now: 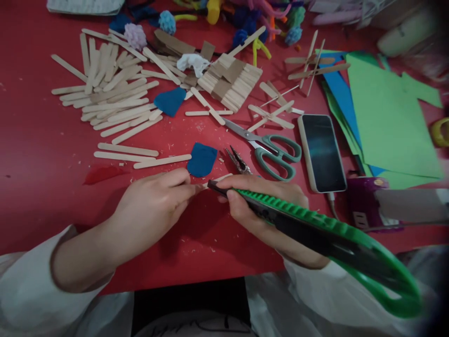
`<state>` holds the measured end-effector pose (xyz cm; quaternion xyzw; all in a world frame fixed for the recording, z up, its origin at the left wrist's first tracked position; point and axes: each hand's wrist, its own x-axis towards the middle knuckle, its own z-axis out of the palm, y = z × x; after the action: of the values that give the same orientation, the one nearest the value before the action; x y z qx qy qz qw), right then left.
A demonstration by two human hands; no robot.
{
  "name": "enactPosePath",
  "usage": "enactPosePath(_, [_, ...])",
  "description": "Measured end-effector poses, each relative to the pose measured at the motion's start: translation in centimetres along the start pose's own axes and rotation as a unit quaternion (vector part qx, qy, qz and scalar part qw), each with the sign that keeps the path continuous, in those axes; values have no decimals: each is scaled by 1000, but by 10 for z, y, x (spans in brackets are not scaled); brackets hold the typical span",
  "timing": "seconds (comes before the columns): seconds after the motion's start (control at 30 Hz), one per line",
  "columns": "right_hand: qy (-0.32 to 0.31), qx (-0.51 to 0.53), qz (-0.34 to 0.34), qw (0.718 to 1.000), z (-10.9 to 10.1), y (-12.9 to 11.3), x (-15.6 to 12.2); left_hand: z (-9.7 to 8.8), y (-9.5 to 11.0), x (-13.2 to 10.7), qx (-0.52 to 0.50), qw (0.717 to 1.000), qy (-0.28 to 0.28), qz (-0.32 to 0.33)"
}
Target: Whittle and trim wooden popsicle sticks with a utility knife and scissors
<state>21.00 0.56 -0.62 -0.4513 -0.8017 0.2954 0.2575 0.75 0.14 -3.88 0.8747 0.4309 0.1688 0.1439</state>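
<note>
My left hand [154, 206] rests on the red table [42, 154], fingers closed in a pinch on one end of a wooden craft stick [218, 179]. My right hand [261, 206] is wrapped round a large green and black utility knife [315, 229], whose front tip meets the stick close to my left fingertips. The knife's handle reaches back toward the lower right. A blue felt piece [201, 160] lies just beyond both hands.
Loose craft sticks [112, 96] are spread at the far left, a glued stick panel [229, 80] at the middle. Green-handled scissors [271, 150], small pliers [238, 161], a phone [322, 152], green and blue paper sheets [389, 117] and pompoms [135, 35] lie around.
</note>
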Motion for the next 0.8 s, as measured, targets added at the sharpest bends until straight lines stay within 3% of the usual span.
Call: enactPosePath(0.8, [-1, -53, -30, 998, 5, 1, 2, 1, 0, -2, 12, 1000, -9, -13])
